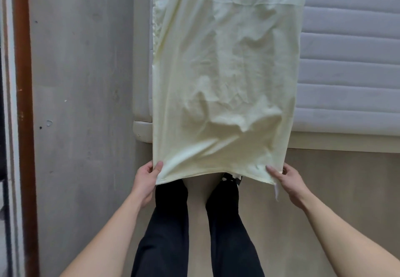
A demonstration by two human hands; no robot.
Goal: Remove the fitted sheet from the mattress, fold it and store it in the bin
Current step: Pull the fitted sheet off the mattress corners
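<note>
Right now the pale yellow fitted sheet (225,77), folded into a long band, is lying lengthwise across the quilted mattress (350,56), covering its left edge and near left corner and hanging off the near end toward the person. The left hand (145,181) is pinching the sheet's near left corner, thumb lying on top of the cloth and fingers curled underneath. The right hand (287,181) is gripping the near right corner in the same way, thumb stretched along the upper face and the other fingers tucked behind the fold, where a small white tag (276,191) is dangling. Between the two hands the near hem is sagging a little in a shallow curve, and the cloth above it is bunching into soft wrinkles. The beige bed frame (346,142) is showing under the mattress at the near edge and at the rounded left corner. The person's legs in dark trousers (227,233) are standing on the tan floor (324,190) just below the hanging hem. A grey wall (82,82) is running along the left side, bordered by a brown door frame (23,103).
</note>
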